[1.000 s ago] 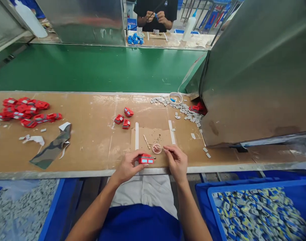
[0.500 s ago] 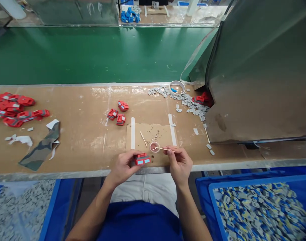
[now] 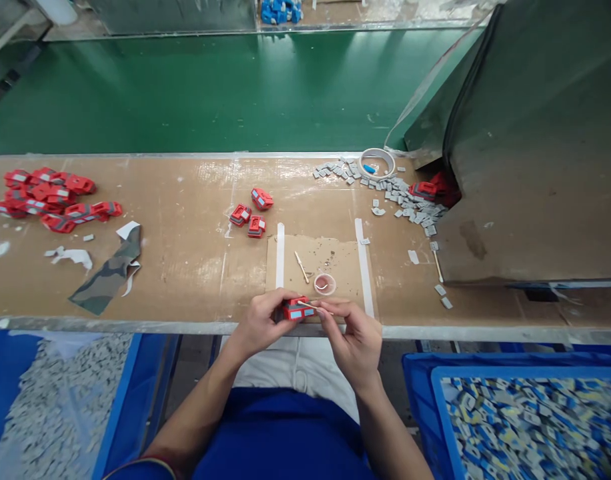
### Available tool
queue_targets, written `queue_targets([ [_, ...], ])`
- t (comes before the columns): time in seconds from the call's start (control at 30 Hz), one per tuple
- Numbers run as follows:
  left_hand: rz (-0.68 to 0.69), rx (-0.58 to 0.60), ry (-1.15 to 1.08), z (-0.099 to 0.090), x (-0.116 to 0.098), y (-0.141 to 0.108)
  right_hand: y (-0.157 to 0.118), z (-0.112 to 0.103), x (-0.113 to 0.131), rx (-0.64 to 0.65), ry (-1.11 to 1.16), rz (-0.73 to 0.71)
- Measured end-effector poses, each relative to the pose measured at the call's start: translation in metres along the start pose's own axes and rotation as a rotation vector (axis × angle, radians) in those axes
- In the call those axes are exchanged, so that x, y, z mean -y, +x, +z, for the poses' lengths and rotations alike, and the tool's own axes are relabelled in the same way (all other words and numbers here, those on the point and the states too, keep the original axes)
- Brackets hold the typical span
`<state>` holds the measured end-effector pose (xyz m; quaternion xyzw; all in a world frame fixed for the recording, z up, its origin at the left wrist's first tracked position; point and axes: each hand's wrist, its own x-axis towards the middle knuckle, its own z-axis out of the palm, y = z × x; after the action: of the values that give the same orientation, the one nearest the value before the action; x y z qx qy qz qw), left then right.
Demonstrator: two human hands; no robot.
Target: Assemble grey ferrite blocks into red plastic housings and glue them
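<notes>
A red toy vehicle part (image 3: 299, 308) with pale blue windows is held by my left hand (image 3: 265, 321) at the table's front edge. My right hand (image 3: 353, 333) pinches a thin wooden stick (image 3: 310, 305), its tip at the top of the red part. Just behind them stands a small clear cup (image 3: 325, 285) with a reddish content, on a taped cardboard sheet (image 3: 313, 250). Another short stick (image 3: 301, 267) lies left of the cup. Three red parts (image 3: 256, 226) sit further back to the left.
A pile of red parts (image 3: 50, 193) and a camouflage cloth strip (image 3: 108, 273) lie left. Small grey pieces (image 3: 398, 193) and a tape roll (image 3: 377, 164) lie back right, beside a large dark panel (image 3: 535, 147). Blue bins (image 3: 435, 400) flank my body.
The stick in my right hand has moved out of the cup and onto the red part. The whole view has shifted slightly, with the scene lying further right.
</notes>
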<state>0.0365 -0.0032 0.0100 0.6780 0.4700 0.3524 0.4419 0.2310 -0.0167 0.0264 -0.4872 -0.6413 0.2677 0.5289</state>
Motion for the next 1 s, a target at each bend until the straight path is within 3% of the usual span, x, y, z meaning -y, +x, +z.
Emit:
queue_targets([
  [0.27, 0.035, -0.01, -0.01, 0.0, 0.0, 0.0, 0.006, -0.004, 0.005, 0.039, -0.08, -0.087],
  [0.43, 0.048, -0.017, -0.011, 0.0, 0.0, 0.0, 0.003, -0.003, 0.003, 0.055, -0.015, -0.049],
  [0.57, 0.033, -0.01, 0.009, 0.0, 0.002, -0.001, -0.001, -0.013, -0.007, -0.034, 0.055, 0.067],
  [0.7, 0.036, -0.012, 0.021, 0.0, 0.004, -0.001, 0.005, -0.02, -0.018, -0.151, -0.007, 0.078],
  [0.9, 0.042, -0.007, 0.042, -0.004, 0.002, 0.002, 0.012, -0.01, -0.021, 0.03, -0.113, 0.047],
  [1.0, 0.08, -0.02, 0.053, -0.007, 0.0, 0.003, 0.024, -0.025, -0.031, 0.048, -0.167, 0.014],
])
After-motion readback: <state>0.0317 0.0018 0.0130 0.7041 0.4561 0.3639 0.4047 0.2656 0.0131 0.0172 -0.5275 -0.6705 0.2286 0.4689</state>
